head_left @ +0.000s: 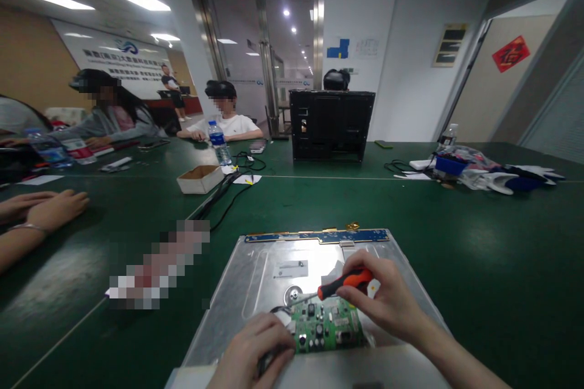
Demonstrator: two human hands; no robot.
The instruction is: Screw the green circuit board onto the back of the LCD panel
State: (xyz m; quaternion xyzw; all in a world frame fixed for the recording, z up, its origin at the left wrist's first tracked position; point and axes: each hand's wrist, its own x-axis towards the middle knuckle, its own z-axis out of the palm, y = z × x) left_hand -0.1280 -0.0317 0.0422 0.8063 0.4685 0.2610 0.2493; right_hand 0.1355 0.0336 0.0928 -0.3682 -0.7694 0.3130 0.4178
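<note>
A screwdriver (pixel 345 283) with an orange and black handle is in my right hand (pixel 392 295), held between thumb and fingers. Its thin shaft points left and reaches over the upper left corner of a green circuit board (pixel 328 325). The board lies on a large silver metal panel (pixel 228 292), with a blue strip board (pixel 314 236) along the far edge. My left hand (pixel 253 346) is closed at the board's left side, its fingers curled over something dark that I cannot make out. Just beyond the board is a small round metal piece (pixel 292 295).
A black open-backed casing (pixel 333 124) stands across the green table (pixel 493 243). Left of it are a small box (pixel 199 180), a water bottle (pixel 219 144) and black cables (pixel 228 194). Another person's hands (pixel 55 213) rest at the left. Gloves (pixel 524 177) lie far right.
</note>
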